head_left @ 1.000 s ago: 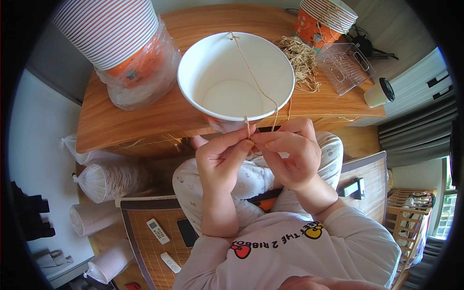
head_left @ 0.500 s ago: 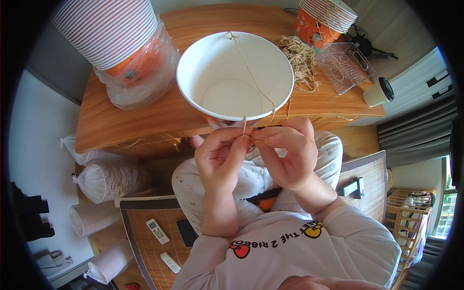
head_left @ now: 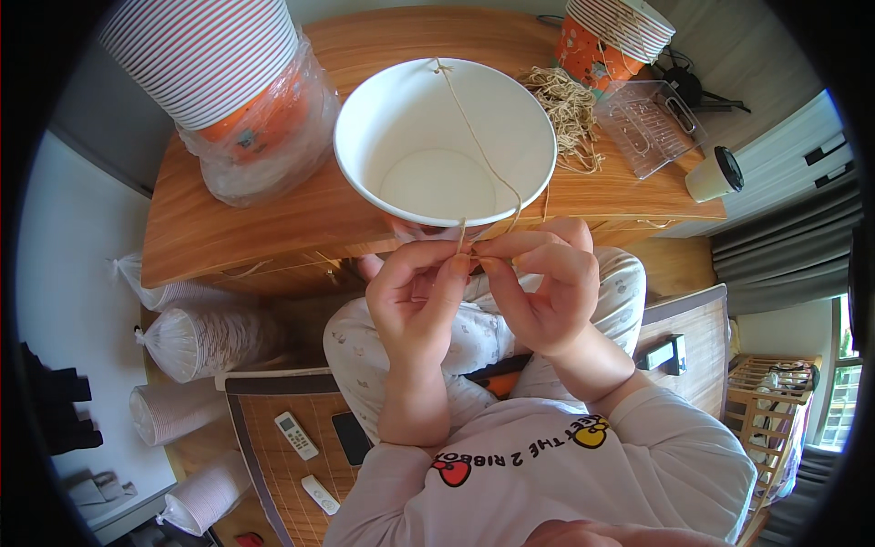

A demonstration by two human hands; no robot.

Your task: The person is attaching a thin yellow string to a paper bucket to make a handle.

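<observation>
A large white-lined paper bucket (head_left: 437, 196) stands at the table's near edge, its mouth tilted toward me. Tan twine (head_left: 483, 150) is knotted at the far rim and runs across the opening to the near rim. Just below that near rim, my left hand (head_left: 415, 292) pinches the twine between thumb and forefinger. My right hand (head_left: 547, 283) pinches it too, its fingertips touching those of the left. The small bit of twine between the fingertips is mostly covered by them.
On the wooden table (head_left: 365, 36) stand a plastic-wrapped stack of buckets (head_left: 219, 82), a heap of twine (head_left: 565, 118), orange buckets (head_left: 597, 55), a clear tray (head_left: 647, 128) and a lidded cup (head_left: 714, 175). Bagged stacks (head_left: 210, 342) lie lower left, near remotes (head_left: 296, 435) and a phone (head_left: 352, 438).
Both hands stay at the near rim with the twine pinched. My right fingers have shifted slightly closer to the left ones, and the bucket has moved a touch.
</observation>
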